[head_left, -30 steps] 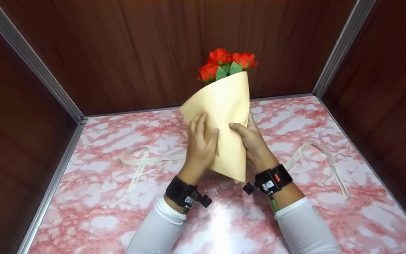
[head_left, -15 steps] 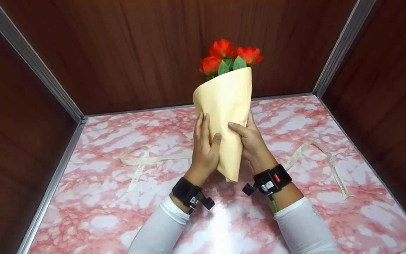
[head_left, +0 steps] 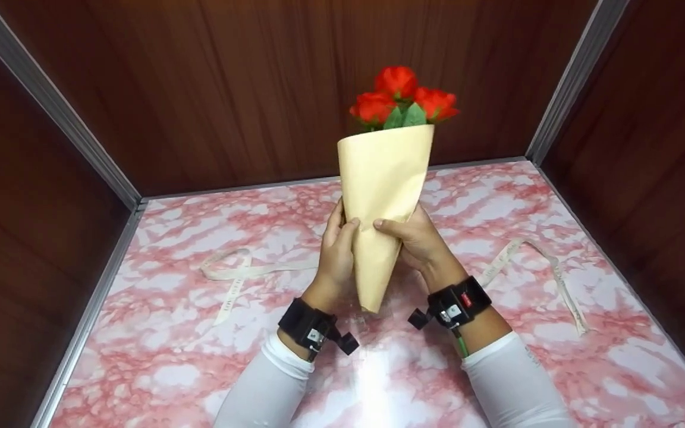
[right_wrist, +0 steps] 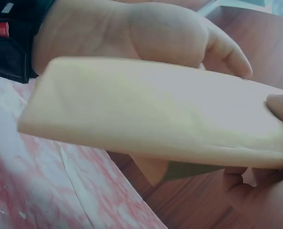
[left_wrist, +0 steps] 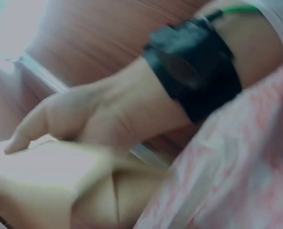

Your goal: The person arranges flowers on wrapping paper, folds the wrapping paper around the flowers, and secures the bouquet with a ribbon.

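Red roses with green leaves stand out of a cream paper wrap, which narrows to a point at the bottom. Both hands hold this bouquet upright over the table. My left hand grips the lower left side, thumb on the front and fingers going behind the paper. On the right side, my right hand grips it with the thumb pressed across the front; its other fingers are hidden behind. The right wrist view shows the rolled paper close up between the hands; the left wrist view is blurred.
A pale printed ribbon lies on the pink marbled table, its other end curving out at the right. Its middle is hidden behind the hands. Brown wood-look panels enclose the back and sides.
The paper's loose left side has been folded in, so the wrap is a narrower cone. My left hand has gone from lying flat on the front to gripping the left edge. The roses shifted right.
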Motion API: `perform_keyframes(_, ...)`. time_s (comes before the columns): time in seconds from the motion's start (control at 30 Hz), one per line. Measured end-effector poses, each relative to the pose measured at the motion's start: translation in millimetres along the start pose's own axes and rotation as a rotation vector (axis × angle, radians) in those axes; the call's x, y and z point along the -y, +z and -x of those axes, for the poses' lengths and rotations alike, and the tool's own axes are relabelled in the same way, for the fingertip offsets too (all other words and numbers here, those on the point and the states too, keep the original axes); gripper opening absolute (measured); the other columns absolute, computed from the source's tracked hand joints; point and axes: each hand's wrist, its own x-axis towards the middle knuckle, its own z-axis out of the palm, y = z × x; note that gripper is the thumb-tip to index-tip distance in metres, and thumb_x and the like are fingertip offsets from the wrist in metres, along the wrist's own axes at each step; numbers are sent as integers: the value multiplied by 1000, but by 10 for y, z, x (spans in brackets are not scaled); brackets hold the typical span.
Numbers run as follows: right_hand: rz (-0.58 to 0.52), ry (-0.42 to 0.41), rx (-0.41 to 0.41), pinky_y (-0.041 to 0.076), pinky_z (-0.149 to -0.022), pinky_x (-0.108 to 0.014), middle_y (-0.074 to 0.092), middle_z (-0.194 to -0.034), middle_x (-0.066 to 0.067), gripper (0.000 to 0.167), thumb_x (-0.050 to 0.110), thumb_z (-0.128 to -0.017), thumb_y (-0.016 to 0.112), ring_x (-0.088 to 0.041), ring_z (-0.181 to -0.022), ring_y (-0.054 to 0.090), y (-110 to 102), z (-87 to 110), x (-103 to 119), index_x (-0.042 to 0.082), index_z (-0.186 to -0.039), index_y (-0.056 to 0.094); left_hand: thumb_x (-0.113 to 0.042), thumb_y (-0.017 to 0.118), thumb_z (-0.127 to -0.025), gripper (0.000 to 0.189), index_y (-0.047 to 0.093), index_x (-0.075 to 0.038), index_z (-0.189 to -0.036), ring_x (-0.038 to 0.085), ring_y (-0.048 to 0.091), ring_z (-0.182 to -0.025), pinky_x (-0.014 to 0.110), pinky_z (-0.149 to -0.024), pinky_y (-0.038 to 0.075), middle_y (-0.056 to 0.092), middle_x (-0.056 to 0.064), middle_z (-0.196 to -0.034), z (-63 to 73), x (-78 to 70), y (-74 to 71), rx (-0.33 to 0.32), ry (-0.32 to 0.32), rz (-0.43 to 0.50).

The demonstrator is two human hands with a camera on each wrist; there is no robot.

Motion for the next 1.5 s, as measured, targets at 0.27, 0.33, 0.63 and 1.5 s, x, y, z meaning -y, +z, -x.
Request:
perform_keyframes(0.27,65,41,-1,68,-100,-37,74,-122,-9,52,-9,-98,68,-22,-109,80,51,5,-11,7,-144,47,-22,58,-117,52,45,-2,-163,20,73,-122,35,-104,64,63,16,-142,2,-24,49,-67,-105,138)
perform_keyframes(0.33,68,61,-38,67,-99,-34,76,-118,-5,40,2,-107,64,-19,-106,80,75,9,-8,8,-144,48,-17,62,-115,52,45,-2,-162,21,78,-115,38,-104,66,73,17,-135,-8,-35,49,-77,-128,207)
perform_keyframes(0.63,196,-15,-122,65,-92,-29,78,-107,-2,30,15,-115,55,-15,-94,79,140,6,-72,7,-143,52,-5,76,-105,50,57,3,-151,20,79,-107,36,-99,67,76,14,-127,-65,-45,0,-139,-190,242)
perform_keyframes(1.5,353,309,109,71,-88,-47,77,-133,-18,96,-6,-105,68,-27,-105,84,-337,-133,-48,23,-182,18,-2,83,-99,61,57,-4,-155,24,79,-104,37,-97,68,74,15,-127,-206,213,-298,-186,-323,64)
